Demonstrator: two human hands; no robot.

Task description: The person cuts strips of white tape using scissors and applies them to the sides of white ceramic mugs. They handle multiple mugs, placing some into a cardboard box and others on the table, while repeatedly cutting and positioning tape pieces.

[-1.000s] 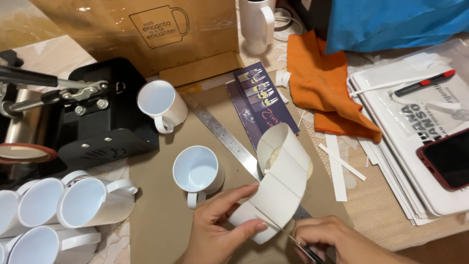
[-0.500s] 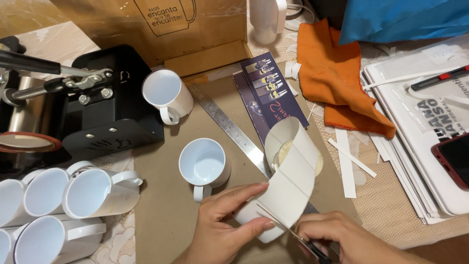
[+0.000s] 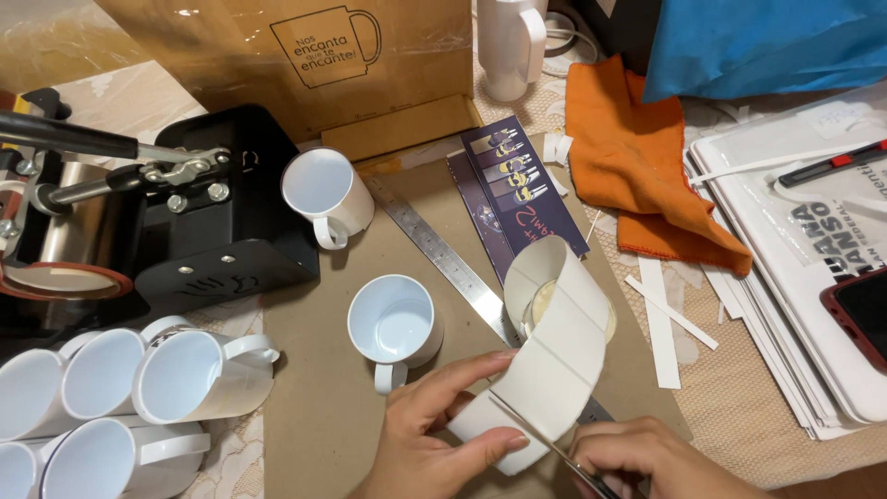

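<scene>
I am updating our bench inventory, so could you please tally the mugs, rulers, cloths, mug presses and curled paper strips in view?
Short white mugs: 7
Tall white mug: 1
Metal ruler: 1
Orange cloth: 1
Black mug press: 1
Curled white paper strip, in the left hand: 1
Total: 12

Two bare hands, left (image 3: 434,434), right (image 3: 647,457), no rings, no sleeves
</scene>
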